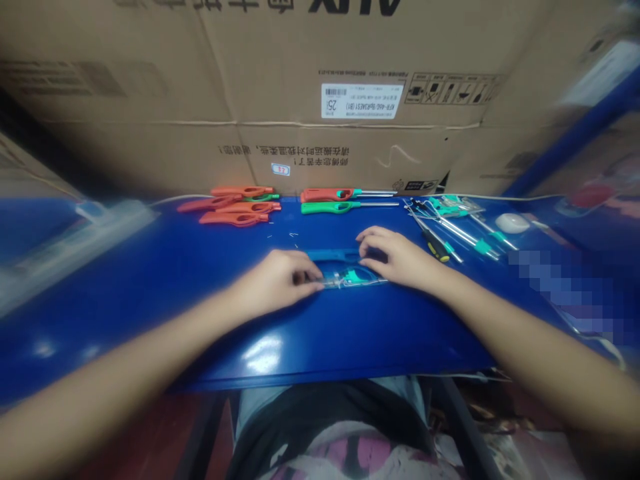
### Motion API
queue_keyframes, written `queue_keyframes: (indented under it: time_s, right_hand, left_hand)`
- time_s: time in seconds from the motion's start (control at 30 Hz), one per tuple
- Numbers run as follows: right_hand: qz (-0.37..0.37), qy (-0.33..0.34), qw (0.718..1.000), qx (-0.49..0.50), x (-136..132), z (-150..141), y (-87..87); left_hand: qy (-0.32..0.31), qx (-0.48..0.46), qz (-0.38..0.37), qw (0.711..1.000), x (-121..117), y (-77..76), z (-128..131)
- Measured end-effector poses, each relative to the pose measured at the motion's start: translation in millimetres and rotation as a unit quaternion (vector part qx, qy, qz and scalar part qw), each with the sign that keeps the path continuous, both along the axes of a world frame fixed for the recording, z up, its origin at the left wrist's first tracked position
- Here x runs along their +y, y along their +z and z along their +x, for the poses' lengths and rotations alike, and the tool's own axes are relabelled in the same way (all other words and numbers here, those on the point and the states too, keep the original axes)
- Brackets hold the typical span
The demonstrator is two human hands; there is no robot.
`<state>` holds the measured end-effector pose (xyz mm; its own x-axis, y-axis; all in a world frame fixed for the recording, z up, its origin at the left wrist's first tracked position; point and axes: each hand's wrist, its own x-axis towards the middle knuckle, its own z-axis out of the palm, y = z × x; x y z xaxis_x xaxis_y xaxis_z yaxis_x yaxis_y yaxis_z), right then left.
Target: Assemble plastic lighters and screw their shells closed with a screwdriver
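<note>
My left hand (285, 283) is closed, thumb and forefinger pinching the left end of a clear lighter insert (333, 280) with a teal trigger (354, 275) and a thin wire. Just behind it lies a blue lighter handle shell (330, 255), parallel to the insert. Curled around the right end of that shell is my right hand (397, 257), with thumb and fingertips close together on it. The exact contact there is blurred. Both pieces rest low on or just over the blue table (320, 333).
Orange lighter handles (235, 213) are piled at back left. Finished-looking red (325, 195) and green lighters (327, 208) lie at back centre. Metal tubes with teal parts (463, 230), a screwdriver (436, 247) and a white rounded object (513, 223) are at right. A cardboard wall (175, 133) stands behind.
</note>
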<state>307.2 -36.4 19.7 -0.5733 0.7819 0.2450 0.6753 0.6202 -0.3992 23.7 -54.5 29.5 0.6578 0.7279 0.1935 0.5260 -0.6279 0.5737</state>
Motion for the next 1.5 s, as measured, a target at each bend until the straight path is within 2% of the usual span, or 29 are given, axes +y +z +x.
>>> queue_keyframes:
  time_s: [0.1,0.2,0.27,0.33,0.43,0.5,0.57,0.7,0.83,1.0,1.3,1.5]
  right_hand:
    - [0.011,-0.019,1.0,0.018,-4.8,-3.0,5.6]
    - [-0.002,-0.074,0.992,0.104,-9.7,-8.0,9.4]
    - [-0.068,-0.099,0.973,0.197,-11.4,-11.1,10.4]
    - [-0.156,-0.106,0.942,0.276,-11.4,-12.9,10.5]
    - [-0.248,-0.103,0.906,0.328,-9.3,-13.2,10.4]
    - [-0.27,-0.091,0.901,0.327,-8.5,-12.3,10.7]
    - [-0.261,-0.067,0.917,0.294,-9.2,-11.1,11.7]
    - [-0.188,-0.01,0.966,0.175,-13.6,-9.3,14.8]
    - [-0.134,0.022,0.986,0.097,-16.4,-10.2,18.1]
    - [-0.066,0.073,0.992,0.074,-16.9,-11.5,17.8]
    - [-0.055,0.096,0.994,0.009,-16.6,-8.1,14.1]
    - [-0.037,0.093,0.995,-0.024,-14.9,-7.3,13.8]
  left_hand:
    - [0.018,-0.023,0.01,1.0,-0.9,-0.4,0.2]
    - [0.047,-0.052,0.085,0.994,-1.1,2.1,-1.1]
    - [0.062,-0.055,0.166,0.983,-0.3,4.4,-2.6]
    - [0.065,-0.044,0.233,0.969,1.0,6.1,-4.2]
    - [0.054,-0.027,0.266,0.962,2.6,6.3,-5.8]
    - [0.047,-0.022,0.261,0.964,2.9,5.4,-5.9]
    - [0.041,-0.02,0.24,0.97,2.4,4.8,-5.0]
    - [0.014,-0.022,0.171,0.985,0.6,5.9,-2.4]
    - [-0.012,-0.026,0.105,0.994,0.2,7.4,-1.2]
    - [-0.029,0.003,0.087,0.996,0.8,5.6,-1.2]
    - [-0.038,0.024,0.068,0.997,1.6,-4.5,-0.7]
    - [-0.04,0.032,0.077,0.996,0.6,-4.8,-0.4]
